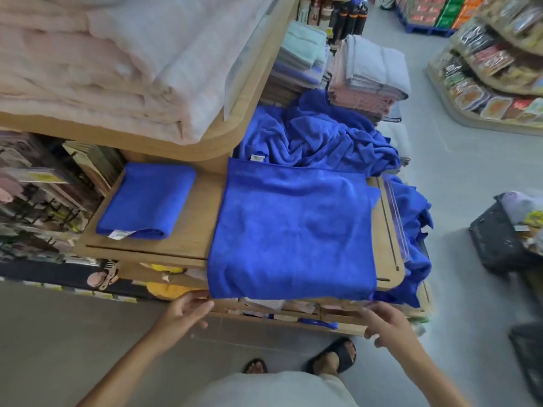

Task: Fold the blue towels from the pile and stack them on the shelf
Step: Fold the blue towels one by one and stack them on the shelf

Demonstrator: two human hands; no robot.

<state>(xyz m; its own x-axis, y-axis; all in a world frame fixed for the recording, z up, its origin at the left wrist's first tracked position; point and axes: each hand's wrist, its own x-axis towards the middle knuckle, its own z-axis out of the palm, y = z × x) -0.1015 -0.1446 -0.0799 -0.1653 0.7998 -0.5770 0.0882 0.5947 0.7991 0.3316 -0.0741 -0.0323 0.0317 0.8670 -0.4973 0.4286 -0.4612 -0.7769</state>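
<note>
I am looking down on the wooden shelf [191, 230]; one folded blue towel [147, 201] lies on it at nine o'clock from the middle, squared off with its label towards me, and I count that one as done. At the centre lies the spread towel [293, 230], flat and roughly square, with its near edge hanging just over the front lip of the shelf; I judge it part folded, with at least one more fold to make before it can go on top of the finished one.

My left hand [188, 312] sits at seven o'clock, fingertips right at the towel's near left corner; I cannot tell whether they pinch the cloth or only touch it. My right hand [388, 321] sits at five o'clock, just below the near right corner; it is blurred, its fingers loosely curled, and as far as I can see it holds nothing.

The blue pile [317, 136] is heaped at twelve to one o'clock, crumpled, with more of it spilling over the shelf's side at three o'clock; several towels seem to be left, so I put the task early, with one stacked, one in hand and the bulk untouched.
</note>
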